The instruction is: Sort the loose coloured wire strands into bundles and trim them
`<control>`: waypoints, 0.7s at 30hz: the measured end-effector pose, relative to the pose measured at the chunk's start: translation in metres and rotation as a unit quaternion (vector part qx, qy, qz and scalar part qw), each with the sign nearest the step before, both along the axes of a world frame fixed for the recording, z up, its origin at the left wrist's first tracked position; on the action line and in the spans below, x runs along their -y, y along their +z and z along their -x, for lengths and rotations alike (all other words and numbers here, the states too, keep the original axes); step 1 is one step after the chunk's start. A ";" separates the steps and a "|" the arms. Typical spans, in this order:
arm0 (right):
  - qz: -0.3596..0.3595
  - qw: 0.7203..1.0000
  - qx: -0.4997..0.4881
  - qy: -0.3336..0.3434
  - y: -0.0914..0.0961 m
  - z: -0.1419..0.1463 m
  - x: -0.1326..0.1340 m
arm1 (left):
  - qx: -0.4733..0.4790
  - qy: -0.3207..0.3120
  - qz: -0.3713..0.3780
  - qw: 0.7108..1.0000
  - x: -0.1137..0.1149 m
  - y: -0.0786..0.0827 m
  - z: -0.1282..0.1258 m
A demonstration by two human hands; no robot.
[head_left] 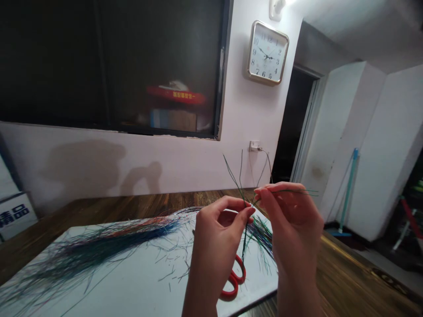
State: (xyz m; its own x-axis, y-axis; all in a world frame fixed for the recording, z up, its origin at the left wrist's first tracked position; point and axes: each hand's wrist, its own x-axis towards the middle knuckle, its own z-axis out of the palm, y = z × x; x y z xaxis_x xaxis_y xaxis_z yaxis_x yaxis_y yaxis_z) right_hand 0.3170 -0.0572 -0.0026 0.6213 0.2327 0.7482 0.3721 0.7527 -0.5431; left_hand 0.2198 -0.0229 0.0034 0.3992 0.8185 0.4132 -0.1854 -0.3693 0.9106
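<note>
The left hand (220, 224) has its thumb and forefinger pressed together, pinching a few thin green strands (244, 242); its other fingers are curled loosely behind. The right hand (291, 215) sits just beside it, fingertips almost touching the left ones, and it too is closed in a pinch on the same strands, with one strand running off sideways past its forefinger. Both hands are raised above the counter (343, 277). The held strands are up in the air between the two pinches. Their loose ends fan upward in front of the wall and the lower ends hang down toward the sheet. They are too fine to count exactly; about four ends show above the fingers.

Under the hands lies one white sheet (139, 281), spread on the wooden counter. One pair of scissors (235, 278) with red handles lies on it, partly hidden by the left wrist. There are two heaps of coloured strands on the sheet: a long bundle (109, 244) stretching away to the left, and a smaller tuft (262, 233) behind the right hand. Short cut bits are scattered around them.

On the wall hang one square clock (267, 53) and one socket (254, 145) with a cable plugged in. One dark window (109, 66) fills the upper left.
</note>
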 end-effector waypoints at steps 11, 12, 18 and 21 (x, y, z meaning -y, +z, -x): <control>-0.020 0.999 0.023 0.027 0.001 0.003 -0.003 | 0.040 0.016 0.007 0.999 -0.002 -0.001 -0.002; -0.022 0.999 0.022 0.035 0.002 0.004 -0.003 | 0.042 0.015 0.005 0.999 -0.002 -0.001 -0.002; -0.020 0.998 0.011 0.066 0.001 0.008 0.000 | 0.046 0.012 0.006 0.999 -0.004 -0.001 -0.004; -0.019 0.998 0.011 0.065 0.001 0.008 -0.001 | 0.045 0.012 0.004 0.999 -0.004 -0.002 -0.004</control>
State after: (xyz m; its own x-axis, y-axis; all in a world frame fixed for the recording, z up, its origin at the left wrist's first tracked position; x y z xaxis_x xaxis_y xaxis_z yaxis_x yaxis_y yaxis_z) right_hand 0.3085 -0.0560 -0.0018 0.5715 0.2821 0.7706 0.2804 0.8154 -0.5065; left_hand 0.2239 -0.0190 0.0017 0.3401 0.8311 0.4401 -0.2580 -0.3676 0.8935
